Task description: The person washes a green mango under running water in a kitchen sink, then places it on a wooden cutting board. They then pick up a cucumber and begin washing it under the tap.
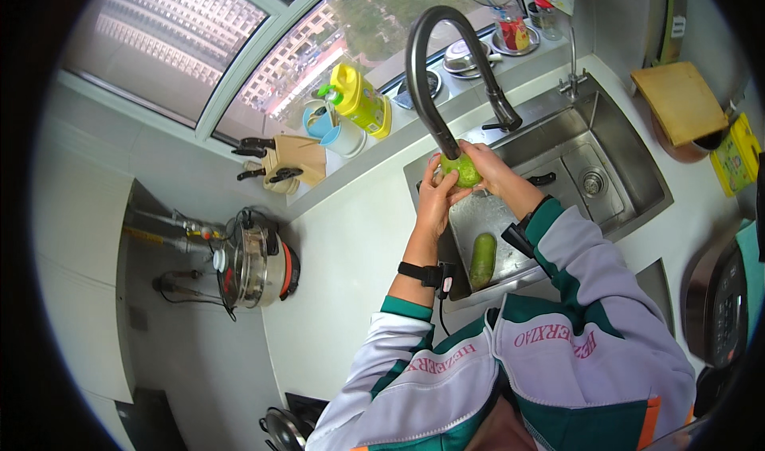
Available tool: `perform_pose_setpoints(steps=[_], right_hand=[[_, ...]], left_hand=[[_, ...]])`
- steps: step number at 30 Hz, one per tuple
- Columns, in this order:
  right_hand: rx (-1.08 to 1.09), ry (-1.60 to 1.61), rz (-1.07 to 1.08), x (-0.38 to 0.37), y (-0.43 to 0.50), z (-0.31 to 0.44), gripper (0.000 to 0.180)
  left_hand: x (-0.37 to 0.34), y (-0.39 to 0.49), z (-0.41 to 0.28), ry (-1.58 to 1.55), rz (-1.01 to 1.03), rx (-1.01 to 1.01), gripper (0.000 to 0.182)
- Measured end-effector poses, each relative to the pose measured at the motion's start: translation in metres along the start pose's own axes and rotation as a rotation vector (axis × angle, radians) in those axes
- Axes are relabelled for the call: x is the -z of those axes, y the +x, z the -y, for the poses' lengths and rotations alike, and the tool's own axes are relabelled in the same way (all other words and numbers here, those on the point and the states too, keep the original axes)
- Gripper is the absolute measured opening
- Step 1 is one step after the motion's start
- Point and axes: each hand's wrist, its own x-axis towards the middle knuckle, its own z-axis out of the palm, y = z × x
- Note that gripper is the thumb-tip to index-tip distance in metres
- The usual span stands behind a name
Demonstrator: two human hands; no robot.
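Note:
Under the spout of the dark gooseneck faucet [423,86], both hands hold a round green fruit or vegetable [466,172]. My left hand [437,189] grips it from the left side, its thumb across the front. From the right, my right hand [485,165] closes on the same piece, its fingers partly hidden behind the spout. Below them, in the stainless steel sink [514,212], lies a long green gourd or cucumber [483,260]. A black-handled knife [541,179] rests in the sink by my right wrist. Whether water is running cannot be told.
A wooden knife block [302,159], a yellow detergent jug [362,101] and light-blue cups [342,138] stand on the window ledge. A small tap [572,80] rises at the sink's far corner. Right of the sink are a wooden board [680,103] on a pot and a cooker [716,304].

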Motion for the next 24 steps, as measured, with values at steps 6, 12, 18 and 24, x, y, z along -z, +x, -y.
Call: perform_pose_setpoints(steps=[6,12,18,24], right_hand=[[0.022,0.034,0.045,-0.004,-0.013,0.006,0.038],[0.078,0.052,0.088,-0.005,-0.012,0.003,0.039],[0.092,0.083,0.051,-0.007,-0.017,0.003,0.040],[0.105,-0.024,-0.042,-0.010,-0.007,-0.004,0.038]], left_hand=[[0.005,-0.003,0.005,-0.043,0.053,-0.102,0.071],[0.005,-0.002,0.004,-0.050,-0.048,-0.051,0.065],[0.001,-0.008,0.004,-0.106,-0.029,-0.100,0.056],[0.005,-0.002,0.002,-0.065,-0.076,-0.019,0.061]])
